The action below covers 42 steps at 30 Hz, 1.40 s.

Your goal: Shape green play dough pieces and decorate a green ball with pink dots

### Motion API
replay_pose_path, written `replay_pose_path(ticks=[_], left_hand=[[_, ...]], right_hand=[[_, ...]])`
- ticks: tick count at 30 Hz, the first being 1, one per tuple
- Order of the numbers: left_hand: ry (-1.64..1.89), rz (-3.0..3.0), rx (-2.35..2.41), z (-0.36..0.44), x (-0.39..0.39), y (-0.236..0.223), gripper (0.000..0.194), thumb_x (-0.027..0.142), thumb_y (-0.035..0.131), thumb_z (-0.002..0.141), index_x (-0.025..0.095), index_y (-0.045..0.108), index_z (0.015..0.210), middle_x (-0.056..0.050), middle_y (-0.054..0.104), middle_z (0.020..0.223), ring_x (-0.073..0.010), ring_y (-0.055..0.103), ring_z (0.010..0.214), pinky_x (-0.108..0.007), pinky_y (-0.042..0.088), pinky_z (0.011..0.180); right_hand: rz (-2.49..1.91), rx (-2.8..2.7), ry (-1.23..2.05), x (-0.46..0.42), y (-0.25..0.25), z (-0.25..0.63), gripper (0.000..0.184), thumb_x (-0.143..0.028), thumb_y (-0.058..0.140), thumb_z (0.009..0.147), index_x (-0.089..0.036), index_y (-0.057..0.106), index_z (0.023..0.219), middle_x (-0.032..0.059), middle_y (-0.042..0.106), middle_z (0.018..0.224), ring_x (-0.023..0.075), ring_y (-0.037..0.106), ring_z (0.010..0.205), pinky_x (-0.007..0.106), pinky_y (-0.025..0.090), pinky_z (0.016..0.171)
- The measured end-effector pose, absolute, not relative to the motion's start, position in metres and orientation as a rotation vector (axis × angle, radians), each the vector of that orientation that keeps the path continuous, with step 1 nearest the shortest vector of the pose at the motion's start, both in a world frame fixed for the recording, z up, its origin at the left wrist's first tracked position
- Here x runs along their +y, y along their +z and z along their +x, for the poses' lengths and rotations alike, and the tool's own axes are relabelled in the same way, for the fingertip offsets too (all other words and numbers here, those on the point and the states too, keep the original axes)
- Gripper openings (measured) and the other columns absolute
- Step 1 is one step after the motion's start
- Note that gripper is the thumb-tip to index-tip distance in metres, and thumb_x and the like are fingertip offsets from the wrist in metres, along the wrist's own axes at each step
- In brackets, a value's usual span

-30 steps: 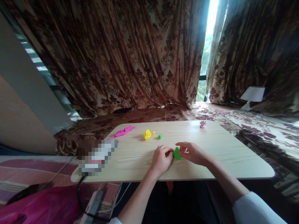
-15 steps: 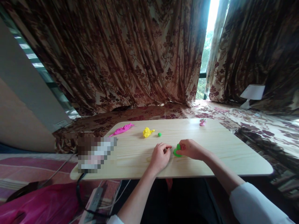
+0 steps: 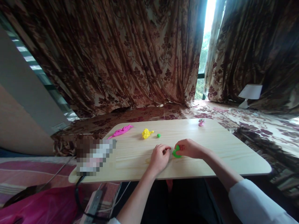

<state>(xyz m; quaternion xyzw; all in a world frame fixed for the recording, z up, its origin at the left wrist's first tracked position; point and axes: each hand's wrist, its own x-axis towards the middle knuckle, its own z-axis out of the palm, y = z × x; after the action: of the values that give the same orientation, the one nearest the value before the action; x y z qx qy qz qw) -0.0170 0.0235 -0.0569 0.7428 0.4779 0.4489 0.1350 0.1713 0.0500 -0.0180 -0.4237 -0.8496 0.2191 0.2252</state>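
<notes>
Green piece [image 3: 177, 156] sits on the desk [image 3: 224, 158], lower frame, right of centre, pinched in right hand [image 3: 189, 149] fingers. Left hand [image 3: 160, 158] just beside, fingers released, loosely curled.

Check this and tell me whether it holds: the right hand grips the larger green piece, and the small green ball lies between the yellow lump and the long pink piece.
Not quite: the head view shows the small green ball right of the yellow lump, away from the long pink piece. The right hand does grip the larger green piece.
</notes>
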Motion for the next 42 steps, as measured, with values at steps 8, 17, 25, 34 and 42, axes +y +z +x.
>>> replay_pose_path(ticks=[8, 17, 25, 34, 42], left_hand=[[1.268, 2.170, 1.390, -0.017, 0.024, -0.058, 0.019, 0.014, 0.048, 0.079, 0.020, 0.066, 0.081, -0.003, 0.065, 0.082, -0.0170, 0.055, 0.085, -0.030, 0.042, 0.079], [1.215, 2.252, 1.350, -0.014, 0.021, -0.050, 0.013, 0.022, 0.053, 0.078, 0.022, 0.066, 0.081, -0.002, 0.065, 0.080, -0.0174, 0.055, 0.082, -0.030, 0.042, 0.077], [1.168, 2.281, 1.355, -0.013, 0.021, -0.053, 0.010, 0.021, 0.057, 0.075, 0.022, 0.066, 0.078, -0.002, 0.063, 0.079, -0.0173, 0.054, 0.082, -0.030, 0.041, 0.078], [1.195, 2.290, 1.349, -0.014, 0.018, -0.047, 0.016, 0.026, 0.051, 0.081, 0.022, 0.065, 0.087, -0.003, 0.063, 0.083, -0.0177, 0.054, 0.084, -0.030, 0.043, 0.077], [1.136, 2.342, 1.339, -0.012, 0.017, -0.050, 0.015, 0.023, 0.056, 0.076, 0.024, 0.067, 0.086, -0.002, 0.063, 0.084, -0.0185, 0.054, 0.086, -0.033, 0.041, 0.080]], right_hand=[[-1.202, -2.290, 0.554, 0.041, -0.027, 0.170, 0.014, -0.027, 0.058, 0.072, -0.016, 0.066, 0.077, -0.0009, 0.059, 0.063, 0.0110, 0.050, 0.057, 0.021, 0.035, 0.053], [-1.166, -2.353, 0.614, 0.046, -0.013, 0.181, 0.027, -0.021, 0.059, 0.070, -0.018, 0.066, 0.096, -0.0003, 0.065, 0.071, 0.0110, 0.056, 0.060, 0.019, 0.039, 0.053], [-1.245, -2.396, 0.491, 0.046, -0.018, 0.172, 0.009, -0.020, 0.061, 0.066, -0.016, 0.067, 0.071, 0.0008, 0.062, 0.064, 0.0112, 0.051, 0.056, 0.020, 0.034, 0.050], [-1.355, -2.377, 0.368, 0.048, -0.012, 0.174, 0.020, -0.035, 0.059, 0.072, -0.017, 0.067, 0.069, 0.0004, 0.062, 0.060, 0.0113, 0.051, 0.053, 0.021, 0.030, 0.047], [-1.311, -2.419, 0.305, 0.021, -0.004, 0.197, 0.029, -0.025, 0.041, 0.085, -0.016, 0.068, 0.078, 0.0024, 0.061, 0.065, 0.0131, 0.052, 0.061, 0.023, 0.034, 0.055]])
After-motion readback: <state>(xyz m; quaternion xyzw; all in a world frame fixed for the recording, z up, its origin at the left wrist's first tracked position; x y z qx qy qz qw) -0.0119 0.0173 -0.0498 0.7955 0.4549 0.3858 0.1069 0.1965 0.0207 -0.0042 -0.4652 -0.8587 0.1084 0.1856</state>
